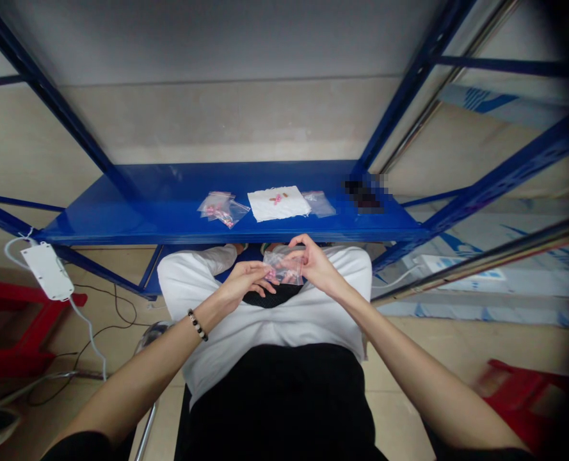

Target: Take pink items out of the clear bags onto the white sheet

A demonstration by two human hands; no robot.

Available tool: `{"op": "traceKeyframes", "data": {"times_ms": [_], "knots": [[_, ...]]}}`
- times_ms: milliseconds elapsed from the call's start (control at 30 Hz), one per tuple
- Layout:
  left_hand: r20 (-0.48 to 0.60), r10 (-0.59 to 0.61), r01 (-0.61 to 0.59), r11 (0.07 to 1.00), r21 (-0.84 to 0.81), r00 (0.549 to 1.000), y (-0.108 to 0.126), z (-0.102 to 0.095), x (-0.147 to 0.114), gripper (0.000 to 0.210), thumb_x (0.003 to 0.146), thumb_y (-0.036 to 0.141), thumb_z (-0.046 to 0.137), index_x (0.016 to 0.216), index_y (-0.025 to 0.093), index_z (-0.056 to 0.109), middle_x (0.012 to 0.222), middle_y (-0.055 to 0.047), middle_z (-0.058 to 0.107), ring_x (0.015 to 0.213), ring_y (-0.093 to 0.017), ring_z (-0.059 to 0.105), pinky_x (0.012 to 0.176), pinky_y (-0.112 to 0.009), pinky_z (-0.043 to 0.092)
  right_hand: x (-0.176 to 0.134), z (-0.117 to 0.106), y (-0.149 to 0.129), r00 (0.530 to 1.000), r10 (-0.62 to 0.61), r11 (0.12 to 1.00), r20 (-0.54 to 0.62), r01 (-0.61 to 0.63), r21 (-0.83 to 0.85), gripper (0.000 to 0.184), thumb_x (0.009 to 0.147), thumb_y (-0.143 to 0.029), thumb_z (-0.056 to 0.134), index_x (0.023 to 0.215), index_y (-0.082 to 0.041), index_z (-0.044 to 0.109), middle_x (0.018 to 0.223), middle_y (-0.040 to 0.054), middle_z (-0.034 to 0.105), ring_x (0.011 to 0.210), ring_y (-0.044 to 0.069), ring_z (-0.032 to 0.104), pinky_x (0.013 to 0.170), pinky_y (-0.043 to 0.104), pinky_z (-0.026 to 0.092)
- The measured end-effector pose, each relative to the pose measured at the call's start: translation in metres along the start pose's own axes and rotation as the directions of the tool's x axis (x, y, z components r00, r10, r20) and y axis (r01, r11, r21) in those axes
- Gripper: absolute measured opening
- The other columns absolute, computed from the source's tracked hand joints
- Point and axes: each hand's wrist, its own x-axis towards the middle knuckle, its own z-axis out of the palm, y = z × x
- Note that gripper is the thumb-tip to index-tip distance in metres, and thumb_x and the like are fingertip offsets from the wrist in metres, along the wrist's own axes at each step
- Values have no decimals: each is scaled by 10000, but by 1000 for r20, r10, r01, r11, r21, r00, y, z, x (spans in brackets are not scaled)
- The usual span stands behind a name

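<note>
A small clear plastic bag (pixel 284 264) hangs in front of my chest, held between both hands. My right hand (pixel 315 261) pinches its upper right edge. My left hand (pixel 246 280) grips its lower left side, with a small pink piece at my fingertips. On the blue shelf (pixel 169 205) ahead lies a white cloth (pixel 278 203) with a few small pink and brown pieces on it. Left of the cloth sits a pile of clear bags (pixel 221 208) with pink contents. A single clear bag (pixel 319 203) lies to the cloth's right.
Blue shelf posts (pixel 404 96) rise at left and right. A white power strip (pixel 47 271) with its cable hangs off the shelf's left corner. Red stools (pixel 10 333) stand on the floor at left and at lower right (pixel 524 390). A blurred dark object (pixel 365 195) sits on the shelf's right end.
</note>
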Motion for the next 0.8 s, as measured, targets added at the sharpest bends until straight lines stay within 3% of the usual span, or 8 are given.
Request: {"op": "traceKeyframes", "data": {"times_ms": [100, 200, 267, 367, 533, 700, 800], "knots": [[-109, 44, -49, 998, -43, 993, 3, 0, 1, 304, 834, 365, 720, 957, 96, 647, 889, -134, 736, 661, -144, 704, 524, -186, 485, 1, -6, -1, 994, -27, 1000, -107, 29, 10, 493, 675, -357, 839, 970, -236, 464, 691, -23, 706, 552, 158, 666, 520, 238, 523], [-147, 89, -104, 990, -93, 985, 8, -1, 2, 274, 835, 336, 720, 957, 101, 649, 872, -123, 744, 692, -143, 708, 559, -190, 498, -1, -2, 1, 973, 35, 982, -230, 9, 189, 351, 782, -424, 755, 958, -228, 524, 732, -2, 709, 595, 158, 676, 575, 279, 572], [-153, 99, -116, 988, -106, 983, 8, -1, 2, 269, 833, 335, 721, 952, 105, 648, 853, -116, 746, 702, -147, 712, 572, -193, 504, -3, 5, 4, 968, 129, 934, -213, -46, 353, 308, 878, -498, 628, 984, -222, 543, 840, 48, 734, 687, 193, 711, 601, 323, 593], [-167, 100, -114, 990, -78, 981, 6, 3, 1, 288, 824, 361, 726, 940, 112, 640, 817, -108, 747, 695, -158, 717, 568, -201, 505, -6, 17, 10, 958, 255, 853, -130, -160, 496, 392, 971, -561, 411, 1048, -205, 556, 974, 119, 744, 799, 240, 735, 595, 353, 598], [-167, 105, -106, 994, 5, 980, 1, 10, -1, 324, 821, 399, 712, 934, 108, 625, 792, -121, 751, 671, -169, 716, 548, -210, 496, -8, 24, 16, 918, 367, 810, -153, -234, 538, 497, 1004, -555, 290, 1039, -169, 603, 966, 139, 749, 735, 224, 735, 526, 313, 583], [-170, 198, -163, 966, 199, 965, -1, 9, 4, 332, 824, 425, 689, 905, 110, 624, 705, -85, 723, 600, -162, 691, 492, -202, 456, -9, 26, 20, 895, 394, 810, -210, -230, 540, 451, 987, -530, 356, 969, -165, 622, 880, 116, 747, 649, 211, 710, 418, 270, 528], [-123, 280, -225, 913, 340, 952, -1, 9, 3, 325, 848, 445, 656, 905, 126, 636, 663, -39, 687, 541, -124, 638, 504, -200, 447, -11, 32, 26, 861, 427, 814, -278, -232, 533, 385, 961, -499, 429, 913, -169, 623, 793, 90, 731, 564, 184, 674, 346, 216, 418]]}}
